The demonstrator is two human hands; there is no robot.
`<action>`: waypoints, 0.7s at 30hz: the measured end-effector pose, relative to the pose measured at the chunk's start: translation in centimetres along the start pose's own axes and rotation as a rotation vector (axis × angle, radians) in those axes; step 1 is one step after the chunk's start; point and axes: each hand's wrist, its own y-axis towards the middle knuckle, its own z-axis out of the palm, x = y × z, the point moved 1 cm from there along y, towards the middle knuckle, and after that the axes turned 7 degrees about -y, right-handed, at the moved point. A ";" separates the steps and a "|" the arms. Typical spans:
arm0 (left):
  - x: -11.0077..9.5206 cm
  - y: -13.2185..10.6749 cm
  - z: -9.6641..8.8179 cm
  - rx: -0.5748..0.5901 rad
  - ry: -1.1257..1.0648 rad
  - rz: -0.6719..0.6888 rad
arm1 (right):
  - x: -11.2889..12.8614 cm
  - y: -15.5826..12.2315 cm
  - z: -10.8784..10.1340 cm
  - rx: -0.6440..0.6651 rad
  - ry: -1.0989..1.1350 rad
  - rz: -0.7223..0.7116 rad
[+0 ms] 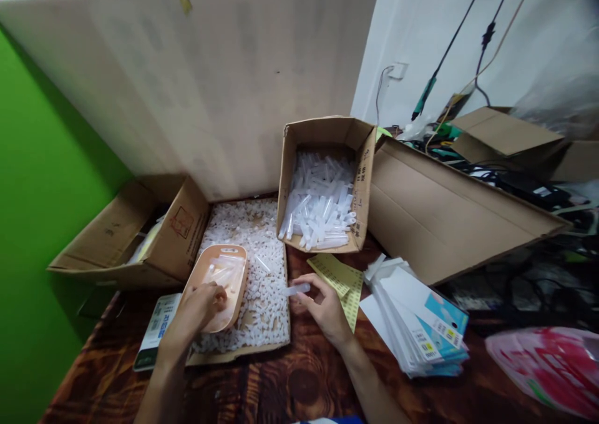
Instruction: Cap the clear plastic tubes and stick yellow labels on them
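My right hand [322, 305] pinches a translucent plastic tube [297, 290] between thumb and fingers, just right of the cardboard tray's edge. My left hand [203, 302] reaches into a peach plastic basket [242, 274], its fingers curled; what they hold, if anything, is hidden. Clear tubes [223, 268] lie in the basket's far part. Beneath the basket spreads a shallow cardboard tray [238, 356] covered with small white plastic pieces [269, 311]. Beyond my right hand, a cardboard box [367, 187] tips toward me, with many translucent tubes [322, 205] inside.
Yellow label sheets [344, 283] and a stack of printed cards [416, 324] lie to the right. Left of the basket are a green-and-white box [156, 333] and an open carton [182, 224]. A pink-and-red plastic package [547, 361] sits at the right edge.
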 end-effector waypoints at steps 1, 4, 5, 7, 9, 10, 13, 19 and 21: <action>-0.3 -0.1 -0.2 0.038 0.014 0.011 | -0.1 -0.3 -0.1 -0.002 0.025 0.020; -1.4 -0.6 -0.6 0.112 -0.004 0.032 | -0.4 -1.0 -0.1 0.003 0.077 0.067; -1.9 -0.9 -0.7 0.123 -0.009 0.033 | -0.4 -1.2 -0.1 0.010 0.085 0.077; -2.7 -1.4 -0.7 0.126 -0.016 0.031 | -0.4 -1.3 -0.2 0.024 0.090 0.092; -3.4 -2.0 -1.0 0.111 -0.027 0.028 | -0.3 -1.2 -0.3 0.035 0.086 0.097; -3.7 -2.3 -1.2 0.101 -0.040 0.030 | -0.2 -1.2 -0.4 0.041 0.082 0.095; -4.4 -3.4 -1.9 0.064 -0.091 0.047 | 0.2 -1.0 -0.5 0.068 0.081 0.086; -7.2 -5.3 -1.4 0.025 -0.448 0.146 | 1.4 -0.7 -0.1 0.125 0.225 0.140; -8.8 -5.7 -0.6 0.056 -0.512 0.220 | 1.7 -0.5 0.2 0.118 0.281 0.181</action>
